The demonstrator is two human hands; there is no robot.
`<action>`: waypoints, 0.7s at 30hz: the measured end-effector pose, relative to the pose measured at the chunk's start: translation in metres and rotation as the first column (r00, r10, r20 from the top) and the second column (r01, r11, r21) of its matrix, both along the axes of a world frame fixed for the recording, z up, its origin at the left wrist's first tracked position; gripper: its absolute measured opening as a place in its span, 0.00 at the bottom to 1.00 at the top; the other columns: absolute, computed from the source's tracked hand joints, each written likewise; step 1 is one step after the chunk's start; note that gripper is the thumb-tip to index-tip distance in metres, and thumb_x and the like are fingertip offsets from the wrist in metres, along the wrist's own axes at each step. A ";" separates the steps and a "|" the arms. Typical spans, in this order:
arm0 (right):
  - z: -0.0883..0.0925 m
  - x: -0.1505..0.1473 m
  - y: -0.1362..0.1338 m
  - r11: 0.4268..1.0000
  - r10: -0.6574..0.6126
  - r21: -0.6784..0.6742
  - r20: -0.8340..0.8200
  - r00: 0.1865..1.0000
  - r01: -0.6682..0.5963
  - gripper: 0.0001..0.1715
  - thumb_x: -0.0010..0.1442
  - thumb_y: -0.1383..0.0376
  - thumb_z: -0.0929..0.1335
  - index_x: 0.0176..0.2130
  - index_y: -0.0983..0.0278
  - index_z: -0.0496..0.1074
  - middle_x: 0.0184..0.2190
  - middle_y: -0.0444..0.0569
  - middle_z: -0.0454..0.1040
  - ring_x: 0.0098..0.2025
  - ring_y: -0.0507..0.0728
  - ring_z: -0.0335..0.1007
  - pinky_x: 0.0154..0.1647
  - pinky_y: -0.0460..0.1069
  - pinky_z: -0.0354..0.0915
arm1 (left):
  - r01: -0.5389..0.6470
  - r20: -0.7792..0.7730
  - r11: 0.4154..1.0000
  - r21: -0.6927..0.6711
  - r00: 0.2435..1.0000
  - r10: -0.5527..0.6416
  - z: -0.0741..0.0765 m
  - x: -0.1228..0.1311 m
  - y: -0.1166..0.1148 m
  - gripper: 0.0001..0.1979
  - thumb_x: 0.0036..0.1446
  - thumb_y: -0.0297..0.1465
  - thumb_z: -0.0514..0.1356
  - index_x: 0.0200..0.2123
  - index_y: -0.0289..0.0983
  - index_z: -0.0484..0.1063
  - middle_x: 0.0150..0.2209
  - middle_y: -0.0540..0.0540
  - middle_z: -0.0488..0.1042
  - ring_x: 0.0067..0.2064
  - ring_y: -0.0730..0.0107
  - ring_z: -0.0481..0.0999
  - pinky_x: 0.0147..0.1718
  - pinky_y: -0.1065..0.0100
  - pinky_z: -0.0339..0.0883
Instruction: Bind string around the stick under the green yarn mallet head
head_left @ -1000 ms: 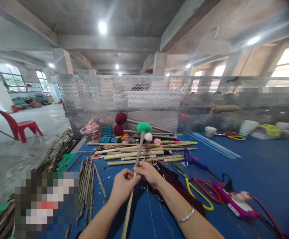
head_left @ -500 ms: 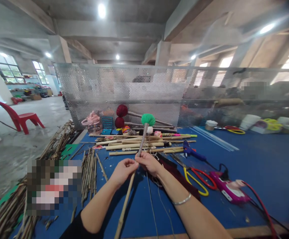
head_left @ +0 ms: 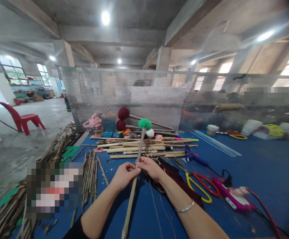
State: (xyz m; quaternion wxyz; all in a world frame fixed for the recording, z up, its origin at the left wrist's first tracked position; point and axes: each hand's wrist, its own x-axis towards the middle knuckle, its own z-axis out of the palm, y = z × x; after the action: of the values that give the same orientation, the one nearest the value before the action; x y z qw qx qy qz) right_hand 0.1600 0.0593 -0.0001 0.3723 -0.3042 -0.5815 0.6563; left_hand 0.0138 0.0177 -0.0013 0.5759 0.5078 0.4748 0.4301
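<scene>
A mallet with a green yarn-covered head (head_left: 144, 124) points away from me, held between both hands. Its bamboo stick (head_left: 129, 209) runs down toward the front edge; the upper stretch below the head has a grey-brown wrapping (head_left: 141, 144). My left hand (head_left: 124, 175) pinches the stick at the lower end of that wrapping. Just above and to the right, my right hand (head_left: 150, 168) closes its fingers on the wrapping. Some fingertips are hidden. Thin pale threads (head_left: 155, 207) trail over the blue table (head_left: 266, 159) under my right wrist.
Two dark red mallets (head_left: 123, 113) and several bamboo sticks (head_left: 134, 148) lie ahead. On the right are scissors (head_left: 201, 186), a blue glue gun (head_left: 194, 155) and a magenta power strip (head_left: 235, 196). Thin branches (head_left: 89, 176) lie left. Perforated metal panels (head_left: 97, 89) stand behind.
Both hands and the mallet sit slightly lower in view, along with the whole scene. The stick is a little more upright; both hands keep their grip.
</scene>
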 end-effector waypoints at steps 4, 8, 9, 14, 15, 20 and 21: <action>-0.001 -0.003 0.000 1.000 -0.007 0.022 0.013 1.000 0.007 0.19 0.44 0.56 0.71 0.29 0.68 0.65 0.18 0.40 0.63 0.18 0.44 0.52 0.17 0.41 0.45 | -0.017 -0.084 0.998 0.055 0.996 0.022 0.000 -0.002 0.003 0.19 0.35 0.41 0.65 0.22 0.33 0.64 0.14 0.55 0.62 0.16 0.82 0.57 0.15 0.77 0.49; 0.000 -0.001 0.001 0.997 0.034 -0.073 -0.036 0.999 -0.037 0.19 0.47 0.55 0.69 0.33 0.67 0.65 0.14 0.35 0.55 0.13 0.42 0.39 0.12 0.42 0.36 | 0.055 0.128 0.998 -0.034 0.991 -0.051 0.004 -0.001 0.002 0.19 0.38 0.42 0.64 0.24 0.32 0.66 0.18 0.53 0.65 0.17 0.83 0.60 0.18 0.77 0.53; 0.000 0.000 0.001 0.994 0.048 -0.094 -0.056 0.997 -0.053 0.19 0.47 0.55 0.69 0.33 0.67 0.64 0.14 0.35 0.55 0.12 0.42 0.38 0.12 0.42 0.35 | 0.092 0.194 0.994 -0.061 0.978 -0.078 0.005 -0.001 0.001 0.19 0.40 0.42 0.63 0.25 0.32 0.66 0.20 0.51 0.66 0.19 0.82 0.62 0.19 0.77 0.54; 0.000 0.000 0.001 0.998 0.031 -0.060 -0.053 0.998 -0.034 0.18 0.43 0.58 0.72 0.27 0.68 0.64 0.18 0.40 0.63 0.16 0.43 0.50 0.15 0.41 0.44 | 0.109 0.124 0.989 -0.102 0.988 -0.096 0.006 0.000 -0.003 0.20 0.38 0.43 0.63 0.27 0.33 0.66 0.22 0.50 0.67 0.20 0.78 0.65 0.19 0.75 0.57; 0.000 -0.001 0.001 0.999 0.020 -0.045 -0.043 0.999 -0.022 0.19 0.42 0.59 0.73 0.26 0.68 0.64 0.18 0.40 0.63 0.17 0.44 0.52 0.16 0.41 0.46 | 0.073 0.063 0.995 -0.073 0.996 -0.068 0.005 0.000 -0.002 0.20 0.37 0.43 0.64 0.26 0.32 0.66 0.19 0.52 0.66 0.19 0.79 0.63 0.18 0.75 0.55; -0.001 -0.001 0.000 0.997 0.001 -0.078 -0.036 0.999 -0.004 0.19 0.45 0.57 0.71 0.29 0.68 0.64 0.16 0.38 0.62 0.13 0.42 0.44 0.13 0.41 0.38 | 0.029 0.065 0.998 -0.056 0.998 -0.025 0.001 0.002 0.000 0.20 0.34 0.42 0.66 0.23 0.32 0.65 0.16 0.53 0.65 0.17 0.81 0.62 0.17 0.76 0.52; -0.001 -0.001 0.000 0.994 0.015 -0.105 -0.054 0.998 -0.021 0.19 0.46 0.56 0.70 0.31 0.67 0.64 0.16 0.38 0.62 0.12 0.42 0.42 0.12 0.42 0.36 | 0.060 0.129 0.994 -0.086 0.990 -0.048 0.002 0.002 -0.001 0.20 0.35 0.42 0.66 0.23 0.32 0.65 0.18 0.51 0.66 0.18 0.80 0.64 0.18 0.76 0.53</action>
State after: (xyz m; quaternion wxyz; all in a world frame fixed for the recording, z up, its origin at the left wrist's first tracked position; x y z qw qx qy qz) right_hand 0.1588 0.0595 -0.0016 0.3651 -0.3007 -0.5385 0.6973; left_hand 0.0156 0.0170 0.0005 0.6386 0.4658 0.4422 0.4239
